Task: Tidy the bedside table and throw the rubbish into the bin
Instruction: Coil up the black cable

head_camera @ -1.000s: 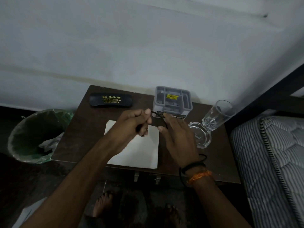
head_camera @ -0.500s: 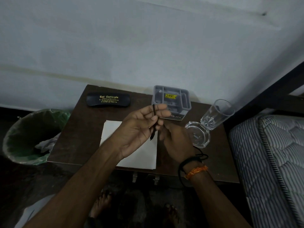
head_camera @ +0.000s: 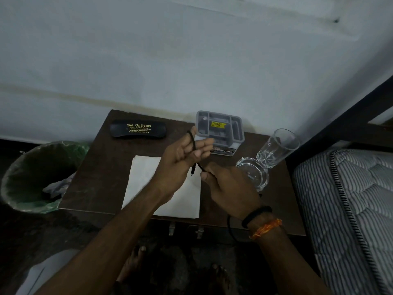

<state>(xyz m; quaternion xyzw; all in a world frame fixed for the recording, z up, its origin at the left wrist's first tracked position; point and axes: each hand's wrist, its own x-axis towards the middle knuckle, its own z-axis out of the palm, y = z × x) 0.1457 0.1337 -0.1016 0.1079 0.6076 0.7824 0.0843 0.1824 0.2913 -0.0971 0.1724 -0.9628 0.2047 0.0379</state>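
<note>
Head view: bin off the desk's left edge already holds crumpled rubbish. Spectacle case at back-left corner, white paper at front edge. Left hand fingers loop a black cord; right hand pinches its lower end. Versus 0.5 s ago: cord drawn longer. Organiser, ashtray, glass remain unsorted.

I see the pale wall rising behind everything, a faint stain running along it low down. To my right lies a striped quilted mattress against a dark bed frame. Below me, the dim floor shows, with my bare feet on it.
</note>
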